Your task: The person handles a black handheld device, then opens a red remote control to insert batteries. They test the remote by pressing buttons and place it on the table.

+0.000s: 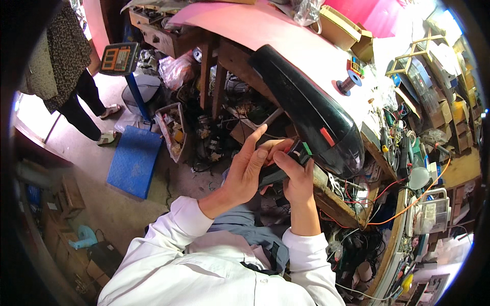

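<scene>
A large black hair dryer (306, 107) lies tilted across the front of me, its narrow end pointing up and left, its rounded end at lower right. A red part (326, 136) and a small green part (307, 148) stand out on its side. My left hand (245, 168) is at its dark handle (273, 176), the index finger raised and the thumb bent in with the other fingers. From the other side my right hand (296, 176) grips the handle with bent thumb and fingers. Between the two hands the fingertips meet, and what they pinch there is mostly hidden.
Behind the dryer stretches a pale-topped table (229, 18) bearing a wire spool (349, 83). Tools and cables crowd the right-hand bench, an orange cord (403, 217) trailing over it. A blue platform scale (133, 160) stands on the floor; another person (71, 66) is at far left.
</scene>
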Tool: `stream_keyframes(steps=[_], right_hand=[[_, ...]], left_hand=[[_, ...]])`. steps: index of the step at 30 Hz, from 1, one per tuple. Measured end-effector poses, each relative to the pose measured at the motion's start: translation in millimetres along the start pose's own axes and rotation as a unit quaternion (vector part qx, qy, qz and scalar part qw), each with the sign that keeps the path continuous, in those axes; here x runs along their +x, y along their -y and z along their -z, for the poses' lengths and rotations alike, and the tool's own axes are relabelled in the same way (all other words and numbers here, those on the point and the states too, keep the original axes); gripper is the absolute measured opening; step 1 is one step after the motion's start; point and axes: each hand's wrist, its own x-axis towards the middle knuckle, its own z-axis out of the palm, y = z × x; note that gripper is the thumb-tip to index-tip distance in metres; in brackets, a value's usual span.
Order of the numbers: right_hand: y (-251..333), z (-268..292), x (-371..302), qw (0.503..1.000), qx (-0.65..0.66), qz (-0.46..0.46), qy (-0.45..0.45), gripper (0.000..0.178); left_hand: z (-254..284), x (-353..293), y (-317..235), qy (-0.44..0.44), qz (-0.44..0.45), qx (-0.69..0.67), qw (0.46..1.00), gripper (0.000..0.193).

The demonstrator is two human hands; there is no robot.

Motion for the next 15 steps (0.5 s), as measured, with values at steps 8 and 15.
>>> stream_keyframes(steps=[8, 15], right_hand=[[0.2, -2.2, 1.9, 0.992, 0.122, 0.028, -0.003, 0.021], [-3.4, -2.4, 0.7, 0.989, 0.137, 0.042, -0.027, 0.022]], left_hand=[[1.5, -6.6, -4.4, 0.005, 0.085, -0.011, 0.996, 0.056], [-10.0, -10.7, 3.4, -0.027, 0.076, -0.036, 0.996, 0.054]])
